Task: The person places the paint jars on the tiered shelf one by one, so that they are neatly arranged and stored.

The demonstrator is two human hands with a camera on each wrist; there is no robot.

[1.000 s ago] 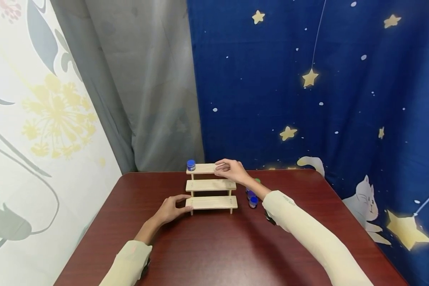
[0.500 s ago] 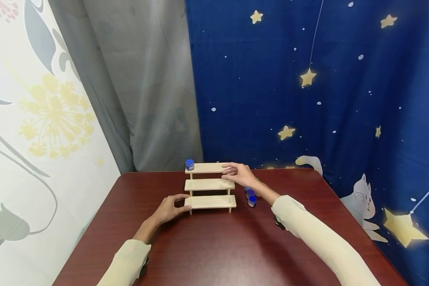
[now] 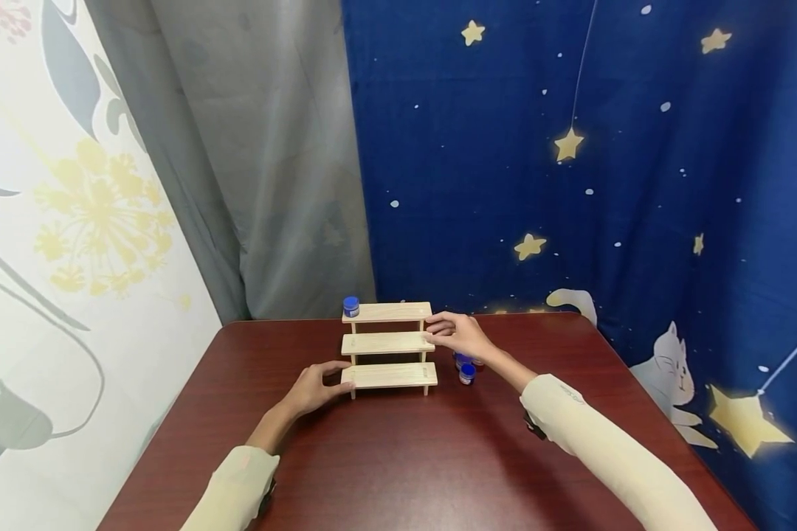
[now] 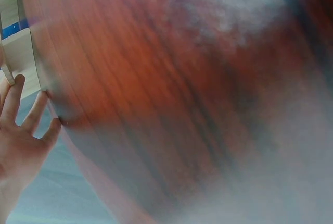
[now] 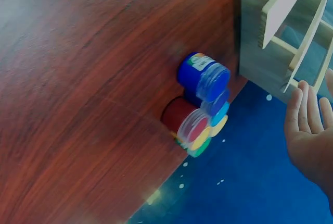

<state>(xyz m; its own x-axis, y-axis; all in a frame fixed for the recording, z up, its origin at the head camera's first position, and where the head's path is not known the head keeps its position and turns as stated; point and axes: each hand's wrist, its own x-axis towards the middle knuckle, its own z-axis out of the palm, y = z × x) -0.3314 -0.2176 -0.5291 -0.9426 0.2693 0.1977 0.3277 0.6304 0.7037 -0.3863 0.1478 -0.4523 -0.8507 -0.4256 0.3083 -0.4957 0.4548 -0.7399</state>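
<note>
A three-tier wooden stand (image 3: 388, 343) stands on the table. My left hand (image 3: 315, 389) holds the left end of its lowest step between thumb and index finger; in the left wrist view, the other fingers of the left hand (image 4: 21, 143) spread beside the stand (image 4: 23, 52). A small blue-lidded paint jar (image 3: 351, 307) sits on the left end of the top step. My right hand (image 3: 461, 335) is by the right end of the middle step. With nothing in it, the right hand (image 5: 312, 140) shows nearly straight fingers in the right wrist view.
Right of the stand, several paint jars stand close together on the table, among them a blue jar (image 5: 208, 78) and a red jar (image 5: 179, 117). Yellow and green lids show behind them. A star-patterned blue curtain (image 3: 471, 162) hangs behind the table (image 3: 398, 457).
My right hand has drawn back from the right end of the top step, down and to the right. The left hand stays at the lowest step.
</note>
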